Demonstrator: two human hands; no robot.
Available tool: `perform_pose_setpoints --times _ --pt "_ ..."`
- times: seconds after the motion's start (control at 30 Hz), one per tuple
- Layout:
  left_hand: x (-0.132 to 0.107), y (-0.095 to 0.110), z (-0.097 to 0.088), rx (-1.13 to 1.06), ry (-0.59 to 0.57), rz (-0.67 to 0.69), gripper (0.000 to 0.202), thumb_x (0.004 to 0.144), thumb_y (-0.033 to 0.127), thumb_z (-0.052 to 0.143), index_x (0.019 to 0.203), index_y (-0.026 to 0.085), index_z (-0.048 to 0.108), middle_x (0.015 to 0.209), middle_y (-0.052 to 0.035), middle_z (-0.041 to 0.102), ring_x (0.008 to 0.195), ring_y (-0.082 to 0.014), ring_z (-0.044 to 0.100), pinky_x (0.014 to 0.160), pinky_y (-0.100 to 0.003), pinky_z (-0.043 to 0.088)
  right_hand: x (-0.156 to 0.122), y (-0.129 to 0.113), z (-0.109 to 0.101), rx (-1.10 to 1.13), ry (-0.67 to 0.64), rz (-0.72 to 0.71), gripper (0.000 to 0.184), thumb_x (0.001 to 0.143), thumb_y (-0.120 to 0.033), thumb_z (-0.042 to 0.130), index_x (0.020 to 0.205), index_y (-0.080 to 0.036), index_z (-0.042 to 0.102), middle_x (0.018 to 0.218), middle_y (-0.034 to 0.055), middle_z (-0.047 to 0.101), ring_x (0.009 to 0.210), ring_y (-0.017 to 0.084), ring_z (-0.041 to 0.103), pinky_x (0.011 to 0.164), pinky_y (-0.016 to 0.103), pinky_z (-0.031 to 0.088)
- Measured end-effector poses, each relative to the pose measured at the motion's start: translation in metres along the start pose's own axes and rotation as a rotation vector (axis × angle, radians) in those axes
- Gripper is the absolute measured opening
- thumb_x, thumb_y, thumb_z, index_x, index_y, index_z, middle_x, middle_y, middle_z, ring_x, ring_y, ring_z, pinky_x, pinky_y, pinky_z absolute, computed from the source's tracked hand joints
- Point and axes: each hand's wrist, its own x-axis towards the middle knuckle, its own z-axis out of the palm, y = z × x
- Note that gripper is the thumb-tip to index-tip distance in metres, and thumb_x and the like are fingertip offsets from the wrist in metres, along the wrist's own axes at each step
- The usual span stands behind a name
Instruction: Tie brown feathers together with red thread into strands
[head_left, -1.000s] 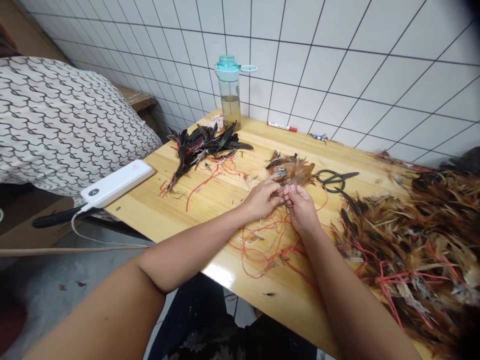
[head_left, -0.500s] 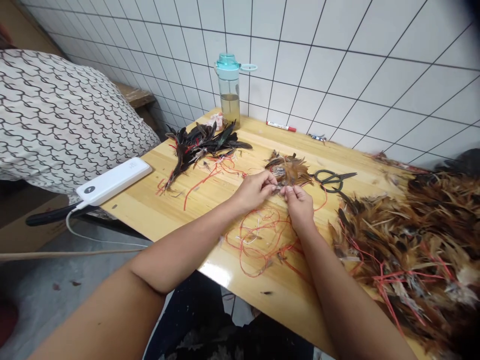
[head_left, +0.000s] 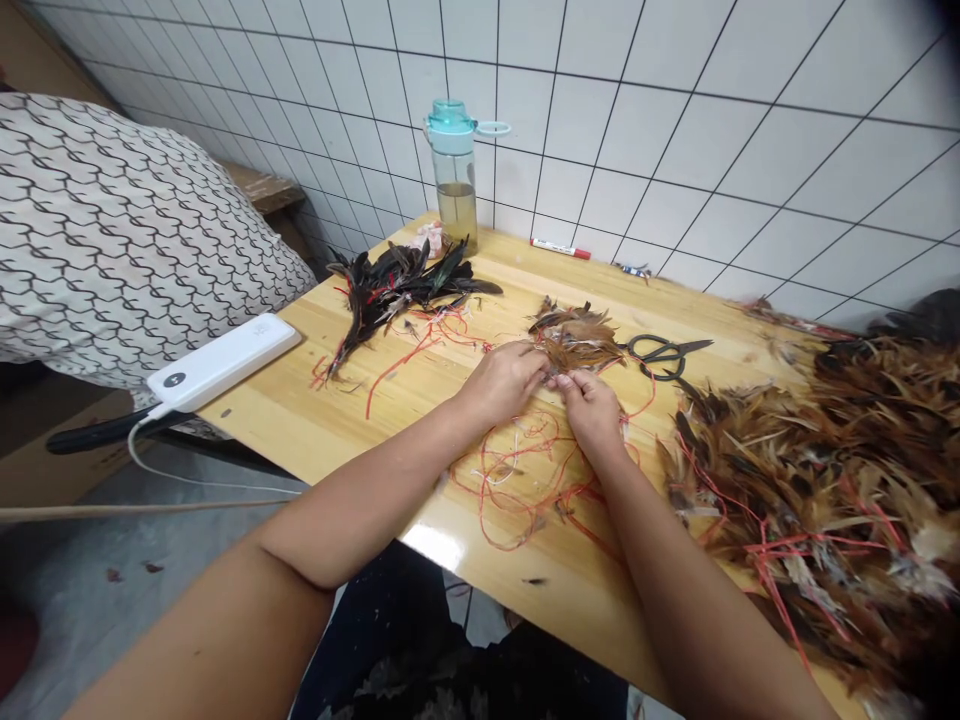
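Note:
Both hands meet at the near end of a small bunch of brown feathers (head_left: 577, 335) on the wooden table. My left hand (head_left: 508, 380) is closed, its fingers curled over the quill ends of the bunch. Thumb and forefinger of my right hand (head_left: 591, 405) pinch at the same end, touching or nearly touching the left fingers. What exactly lies between the right fingertips is too small to make out. Loose red string (head_left: 517, 490) lies tangled on the table below the hands. Black-handled scissors (head_left: 664, 355) rest just right of the bunch.
A large heap of brown feathers (head_left: 840, 470) with red ties covers the right side. Dark feathers (head_left: 397, 285) lie at the left. Behind stand a water bottle (head_left: 455, 190) and a red-capped marker (head_left: 560, 249). A white power bank (head_left: 225, 362) sits at the left edge, near another person's patterned clothing (head_left: 135, 240).
My left hand has turned, its fingers curling further down over the bunch's end. My right hand has shifted slightly left. The view has moved a little.

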Motion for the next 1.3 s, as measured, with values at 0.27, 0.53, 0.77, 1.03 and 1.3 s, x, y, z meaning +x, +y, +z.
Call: perform_pose_setpoints --times 0.27,0.53,0.77,1.03,1.3 --pt "0.0 0.004 -0.004 0.222 -0.026 0.04 0.023 0.092 0.02 0.044 0.085 0.014 0.065 0.088 -0.0112 0.064 0.087 -0.0211 0.059 0.079 -0.032 0.043 0.001 0.001 -0.001 -0.015 -0.065 -0.014 0.027 0.08 -0.037 0.052 0.061 -0.023 0.065 0.063 0.0023 0.058 0.068 0.019 0.054 0.072 0.032 0.041" --pt "-0.003 0.011 -0.003 0.382 -0.062 0.095 0.017 0.09 0.021 0.05 0.094 0.014 0.065 0.085 -0.0097 0.064 0.082 -0.0212 0.058 0.074 -0.033 0.043 0.002 0.0 -0.003 -0.017 -0.118 -0.029 0.027 0.078 -0.037 0.054 0.058 -0.02 0.058 0.066 0.0024 0.061 0.068 0.018 0.054 0.07 0.031 0.041" --pt "-0.001 0.011 -0.007 0.274 0.062 0.115 0.02 0.092 0.021 0.046 0.097 0.015 0.064 0.094 -0.0092 0.063 0.091 -0.0204 0.056 0.081 -0.032 0.045 0.001 0.006 0.0 0.015 -0.069 0.043 0.023 0.079 -0.038 0.055 0.065 -0.021 0.061 0.062 -0.0001 0.056 0.063 0.016 0.049 0.065 0.03 0.039" --pt "0.004 -0.028 -0.007 0.167 0.254 -0.114 0.022 0.086 0.012 0.048 0.098 0.015 0.066 0.097 -0.009 0.06 0.097 -0.0208 0.053 0.088 -0.035 0.044 0.009 0.014 -0.006 0.536 0.162 0.211 0.039 0.073 -0.059 0.064 0.073 -0.02 0.058 0.06 -0.0041 0.048 0.053 0.009 0.036 0.052 0.025 0.03" --pt "0.069 -0.023 0.011 0.162 0.117 -0.215 0.022 0.087 0.022 0.053 0.097 0.019 0.073 0.098 -0.0092 0.065 0.101 -0.0224 0.057 0.093 -0.036 0.043 0.014 0.019 -0.011 0.754 0.304 0.194 0.038 0.069 -0.056 0.069 0.07 -0.02 0.056 0.062 -0.0041 0.049 0.052 0.007 0.034 0.048 0.023 0.026"
